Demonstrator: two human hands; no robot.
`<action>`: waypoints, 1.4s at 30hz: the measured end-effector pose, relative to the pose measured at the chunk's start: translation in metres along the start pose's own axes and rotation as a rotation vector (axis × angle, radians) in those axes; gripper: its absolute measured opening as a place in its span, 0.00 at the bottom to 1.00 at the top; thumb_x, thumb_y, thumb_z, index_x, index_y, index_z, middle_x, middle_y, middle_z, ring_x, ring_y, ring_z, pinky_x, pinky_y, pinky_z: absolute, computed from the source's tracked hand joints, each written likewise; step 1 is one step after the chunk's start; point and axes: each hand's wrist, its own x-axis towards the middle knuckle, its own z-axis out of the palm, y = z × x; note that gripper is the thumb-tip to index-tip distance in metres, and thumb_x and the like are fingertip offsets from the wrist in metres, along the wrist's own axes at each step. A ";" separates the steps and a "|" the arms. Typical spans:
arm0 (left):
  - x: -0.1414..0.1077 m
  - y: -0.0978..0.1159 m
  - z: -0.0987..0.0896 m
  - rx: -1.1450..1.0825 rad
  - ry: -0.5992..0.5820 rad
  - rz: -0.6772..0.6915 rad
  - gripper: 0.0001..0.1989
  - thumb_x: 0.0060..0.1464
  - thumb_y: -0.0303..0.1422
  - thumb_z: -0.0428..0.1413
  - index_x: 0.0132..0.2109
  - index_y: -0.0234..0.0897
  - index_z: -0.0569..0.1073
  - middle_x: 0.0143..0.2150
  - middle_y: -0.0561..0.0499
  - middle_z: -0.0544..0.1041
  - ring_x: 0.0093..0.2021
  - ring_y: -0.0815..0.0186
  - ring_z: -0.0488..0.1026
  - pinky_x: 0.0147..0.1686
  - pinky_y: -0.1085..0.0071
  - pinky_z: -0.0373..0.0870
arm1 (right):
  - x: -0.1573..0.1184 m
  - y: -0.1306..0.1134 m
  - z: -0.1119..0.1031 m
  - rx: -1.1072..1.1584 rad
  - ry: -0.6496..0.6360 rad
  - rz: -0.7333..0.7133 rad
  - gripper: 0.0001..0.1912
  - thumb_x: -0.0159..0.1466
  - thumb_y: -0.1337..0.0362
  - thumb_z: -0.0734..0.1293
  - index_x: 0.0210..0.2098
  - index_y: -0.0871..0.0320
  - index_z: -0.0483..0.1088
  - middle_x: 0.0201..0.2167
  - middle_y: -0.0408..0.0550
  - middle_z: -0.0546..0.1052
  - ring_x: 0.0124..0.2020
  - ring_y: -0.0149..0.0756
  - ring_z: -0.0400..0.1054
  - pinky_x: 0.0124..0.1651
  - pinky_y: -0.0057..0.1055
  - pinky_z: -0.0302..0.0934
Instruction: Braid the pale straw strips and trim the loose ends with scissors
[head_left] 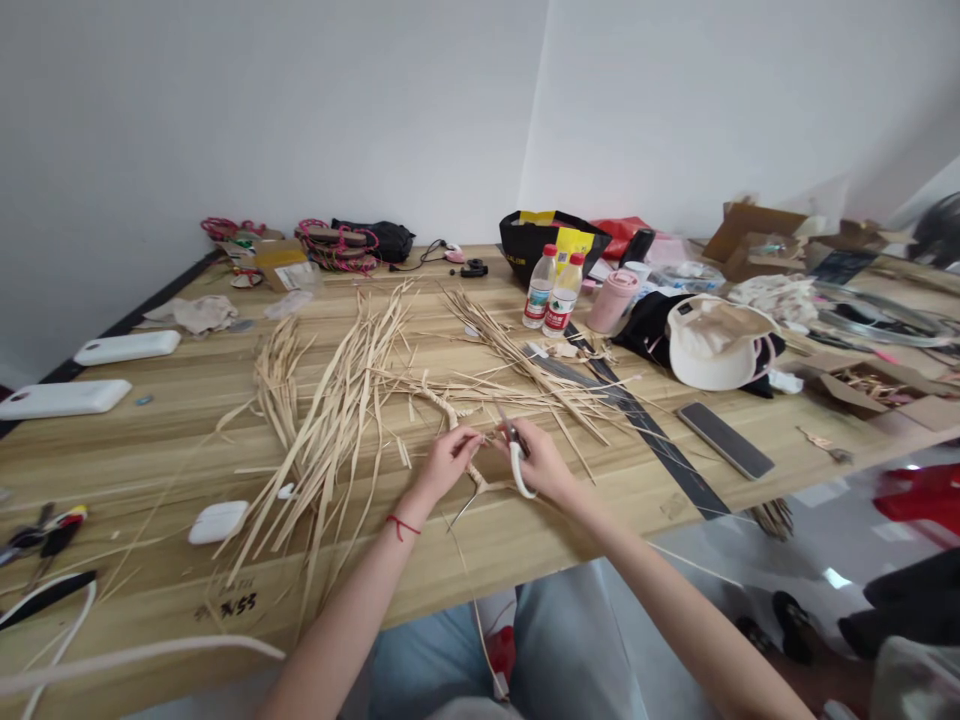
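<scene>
My left hand (451,460) is closed in a pinch, its fingertips at a thin straw strip close to my right hand. In my right hand (546,462) is a pair of scissors with a white handle (518,470), the blades pointing up and away from me. A branching straw-wrapped piece (442,402) lies under and around my left hand, its lower part showing between my wrists. Loose bundles of straw strips (360,375) spread over the table to the left, and more straw (525,365) lies beyond my hands.
Two water bottles (559,298), a pink tumbler (613,303) and a black bag (517,245) stand at the back. A cream cap (712,345), a phone (725,440) and an open box (870,385) lie to the right. At left are white power banks (67,398) and an earbud case (217,522).
</scene>
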 end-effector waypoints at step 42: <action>-0.002 -0.002 -0.001 0.018 -0.047 0.020 0.13 0.59 0.38 0.49 0.44 0.38 0.73 0.36 0.50 0.77 0.27 0.71 0.71 0.29 0.75 0.69 | 0.007 -0.007 -0.071 0.043 -0.839 0.226 0.23 0.56 0.43 0.62 0.31 0.58 0.70 0.30 0.45 0.71 0.30 0.36 0.63 0.34 0.29 0.55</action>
